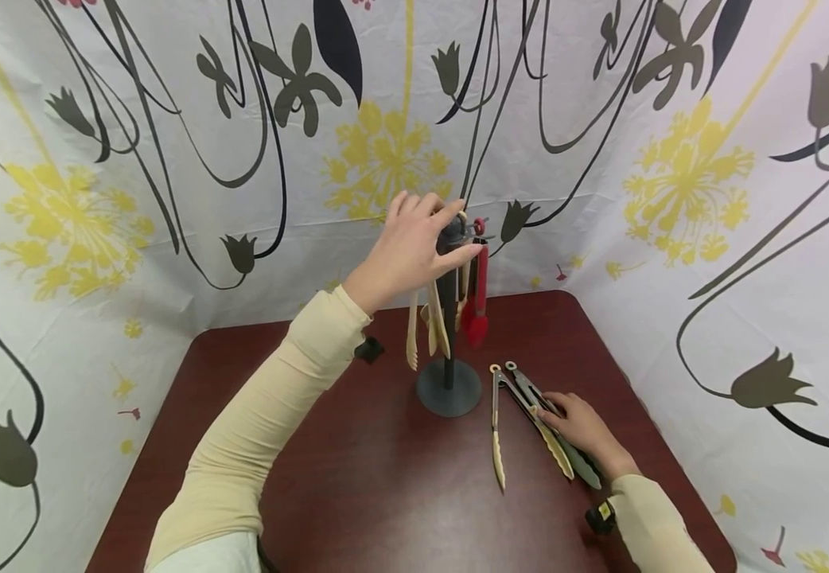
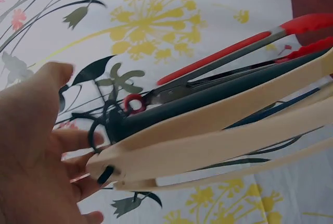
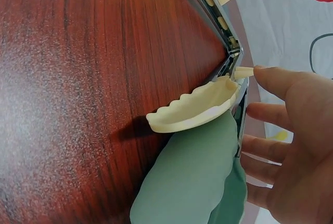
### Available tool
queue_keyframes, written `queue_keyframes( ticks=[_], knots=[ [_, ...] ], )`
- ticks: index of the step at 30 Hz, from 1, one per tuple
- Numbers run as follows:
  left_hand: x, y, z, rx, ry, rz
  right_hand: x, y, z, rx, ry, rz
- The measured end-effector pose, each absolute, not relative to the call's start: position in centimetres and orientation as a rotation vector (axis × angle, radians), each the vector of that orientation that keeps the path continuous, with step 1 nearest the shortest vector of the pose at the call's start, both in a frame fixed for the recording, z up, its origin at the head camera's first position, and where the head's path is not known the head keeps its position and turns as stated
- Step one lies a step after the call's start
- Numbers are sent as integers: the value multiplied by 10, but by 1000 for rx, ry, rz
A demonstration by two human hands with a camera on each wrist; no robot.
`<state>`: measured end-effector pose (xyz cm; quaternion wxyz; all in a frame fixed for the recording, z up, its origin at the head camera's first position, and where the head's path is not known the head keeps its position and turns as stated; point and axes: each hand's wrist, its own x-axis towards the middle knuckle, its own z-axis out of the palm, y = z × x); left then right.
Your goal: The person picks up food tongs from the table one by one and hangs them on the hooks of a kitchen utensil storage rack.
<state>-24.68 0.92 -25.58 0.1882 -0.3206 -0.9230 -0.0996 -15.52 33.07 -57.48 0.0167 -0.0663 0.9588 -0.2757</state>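
My left hand [image 1: 418, 239] is at the top of a dark utensil stand [image 1: 449, 387], thumb and fingers spread apart beside its hooks. Red-tipped tongs [image 1: 481, 286] and several beige utensils, among them beige tongs [image 2: 208, 140], hang from the stand. To the right, my right hand [image 1: 579, 426] touches tongs lying on the table, its fingers fairly straight. Green-tipped tongs [image 1: 579, 461] lie under its fingers. Its thumb tip meets a small cream tab on spread cream-tipped tongs [image 3: 195, 107], which lie alongside.
The dark red-brown table [image 1: 386, 493] extends in front of the stand. Patterned white fabric [image 1: 565, 95] with flowers surrounds the table at the back and sides. A small black device [image 1: 601, 517] is at the right wrist.
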Motion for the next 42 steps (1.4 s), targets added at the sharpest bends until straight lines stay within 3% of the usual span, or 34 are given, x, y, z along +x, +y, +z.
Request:
queue_keyframes(
  ticks=[14,42],
  knots=[
    [-250,-4,-237,-1083,-2798,-259,-157,334,-579,-165,2963,-808],
    [-256,-7,-239,-1130,-2774,-351,-172,324,-584,-124,3038,-680]
  ],
)
